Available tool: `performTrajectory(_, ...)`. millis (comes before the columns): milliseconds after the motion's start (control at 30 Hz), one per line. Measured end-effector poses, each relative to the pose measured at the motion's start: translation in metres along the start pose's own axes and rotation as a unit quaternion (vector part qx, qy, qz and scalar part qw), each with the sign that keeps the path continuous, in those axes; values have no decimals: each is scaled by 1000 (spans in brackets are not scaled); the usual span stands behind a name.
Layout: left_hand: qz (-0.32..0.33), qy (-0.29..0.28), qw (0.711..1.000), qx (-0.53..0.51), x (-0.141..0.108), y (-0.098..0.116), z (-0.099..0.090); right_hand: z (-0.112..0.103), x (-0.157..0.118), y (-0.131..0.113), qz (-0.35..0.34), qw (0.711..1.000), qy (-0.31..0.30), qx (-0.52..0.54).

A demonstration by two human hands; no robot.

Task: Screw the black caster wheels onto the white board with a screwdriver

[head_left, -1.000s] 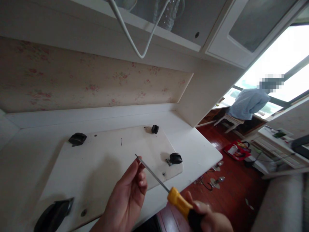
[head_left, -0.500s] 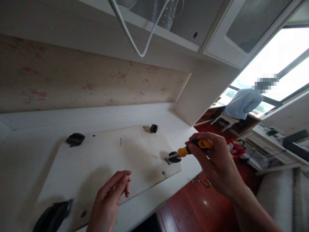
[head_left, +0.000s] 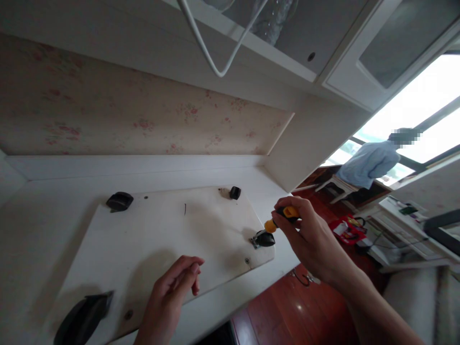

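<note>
My right hand (head_left: 307, 235) is closed round a black and yellow screwdriver (head_left: 270, 226), tilted with its front end down at a black caster (head_left: 265, 239). That caster's metal plate lies on the right end of a white board (head_left: 204, 239); the screwdriver's tip is hard to make out there. Over the board's near edge, my left hand (head_left: 176, 287) has its fingers curled and the thumb against them. Whatever it may hold is hidden. Other black casters stand at the far left (head_left: 120, 201), far right (head_left: 235, 192) and near left (head_left: 84, 317) of the board.
The board rests on a white desk (head_left: 287, 258) below a cabinet (head_left: 341, 81). A white cable (head_left: 221, 74) hangs down from above. Beyond the desk's right end are a red floor (head_left: 273, 316), a red bag (head_left: 348, 230) and a person in light blue (head_left: 370, 163) by the window.
My right hand and the screwdriver have shifted slightly left, and the screwdriver stands more steeply at the caster. The view has swung a little. My left hand keeps its curled pose.
</note>
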State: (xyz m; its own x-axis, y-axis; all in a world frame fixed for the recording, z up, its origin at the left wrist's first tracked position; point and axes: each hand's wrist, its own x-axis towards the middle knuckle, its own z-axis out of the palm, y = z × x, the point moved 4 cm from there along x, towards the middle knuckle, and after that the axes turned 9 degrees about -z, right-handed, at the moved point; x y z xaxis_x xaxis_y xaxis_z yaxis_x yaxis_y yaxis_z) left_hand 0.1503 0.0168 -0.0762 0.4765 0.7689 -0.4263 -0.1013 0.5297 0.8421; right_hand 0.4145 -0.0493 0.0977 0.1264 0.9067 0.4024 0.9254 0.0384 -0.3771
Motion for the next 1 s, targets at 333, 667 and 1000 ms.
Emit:
performTrajectory(333,-1,-12,999,47,0,1,2,0,-1,-7,-35,999,6,-28)
performTrajectory(667,8,-18,999,49,1,2,5,-2,-14,-23,-86,994,9,-64)
performTrajectory(1000,13,-20,996,85,-1,9,10,-5,-35,-21,-65,994,16,-81)
